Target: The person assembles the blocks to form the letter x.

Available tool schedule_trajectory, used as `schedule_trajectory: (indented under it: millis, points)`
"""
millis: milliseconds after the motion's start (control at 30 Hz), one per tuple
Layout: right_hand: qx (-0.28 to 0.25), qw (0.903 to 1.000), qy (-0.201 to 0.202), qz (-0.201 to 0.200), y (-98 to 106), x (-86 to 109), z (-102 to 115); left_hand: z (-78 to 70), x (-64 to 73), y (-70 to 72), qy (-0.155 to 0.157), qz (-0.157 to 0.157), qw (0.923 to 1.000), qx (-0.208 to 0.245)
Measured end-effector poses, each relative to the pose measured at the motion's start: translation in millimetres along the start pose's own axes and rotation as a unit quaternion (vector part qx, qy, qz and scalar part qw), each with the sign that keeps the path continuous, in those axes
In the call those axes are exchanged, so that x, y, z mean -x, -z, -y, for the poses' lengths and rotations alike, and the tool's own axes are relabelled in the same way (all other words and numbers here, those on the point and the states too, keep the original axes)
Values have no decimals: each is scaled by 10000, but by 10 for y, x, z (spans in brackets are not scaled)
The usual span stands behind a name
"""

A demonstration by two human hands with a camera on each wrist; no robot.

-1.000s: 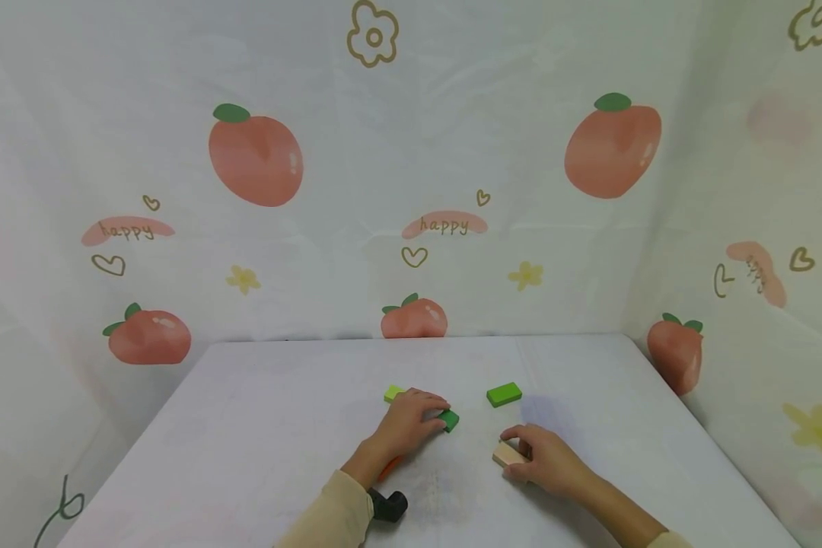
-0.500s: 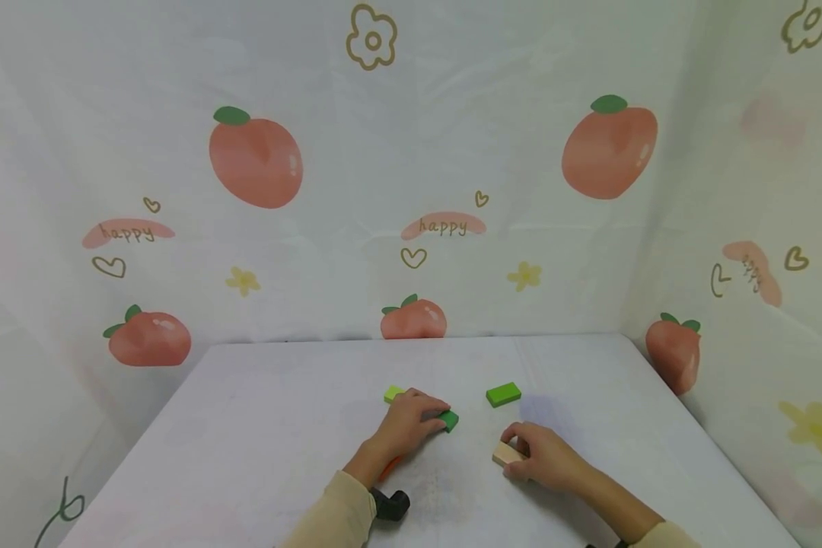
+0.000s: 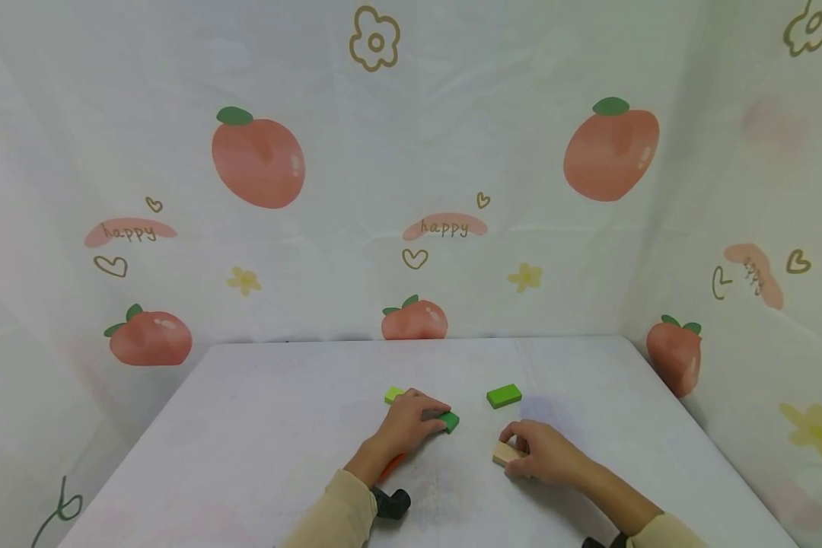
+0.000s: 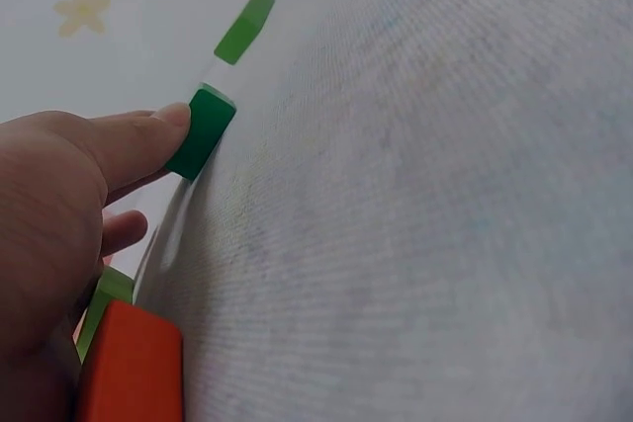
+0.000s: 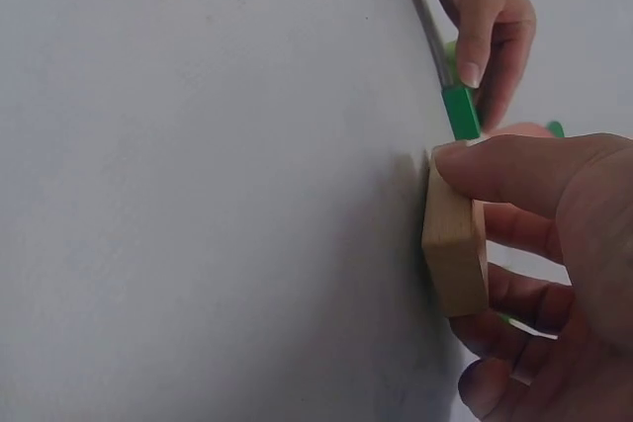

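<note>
My left hand (image 3: 411,420) pinches a dark green block (image 3: 449,421) between thumb and fingers, low on the white table. In the left wrist view the thumb presses on the near face of that dark green block (image 4: 204,131). To the right, my right hand (image 3: 546,452) grips a plain wooden block (image 3: 505,454) at the table surface. Thumb and fingers sit on opposite sides of the wooden block (image 5: 455,239) in the right wrist view. A light green block (image 3: 504,396) lies farther back between the hands, touched by neither.
A yellow-green block (image 3: 393,394) lies behind my left hand, partly covered by it. An orange-red block (image 3: 391,466) rests under the left wrist, mostly hidden in the head view. The white table (image 3: 281,426) ends at a patterned cloth backdrop (image 3: 342,289).
Both hands keep their holds, and the blocks stay where they were. My right hand and forearm have shifted very slightly; the head view has moved a little.
</note>
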State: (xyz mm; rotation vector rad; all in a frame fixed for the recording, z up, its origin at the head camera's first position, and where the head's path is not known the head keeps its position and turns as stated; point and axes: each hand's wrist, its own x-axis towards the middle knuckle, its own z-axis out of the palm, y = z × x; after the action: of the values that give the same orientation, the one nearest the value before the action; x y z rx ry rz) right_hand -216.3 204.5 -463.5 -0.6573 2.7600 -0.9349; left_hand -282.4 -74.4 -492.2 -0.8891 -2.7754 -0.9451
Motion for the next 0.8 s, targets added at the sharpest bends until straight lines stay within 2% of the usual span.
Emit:
schedule_trajectory:
  millis: [200,400,667,800]
  points:
    - [41,9999,-146,-11,42,-22,26,-8,4,7,-27,-64,10000,66]
    - [178,9997,67,-150,78,-22,50,-23,2,3,-8,-105,9998,165]
    - [300,9973,291,-607,60,-69,45,-41,22,8,82,-71,9998,147]
    - [225,9953,345,-881,40,-81,61,-30,23,-2,20,-110,9999,94]
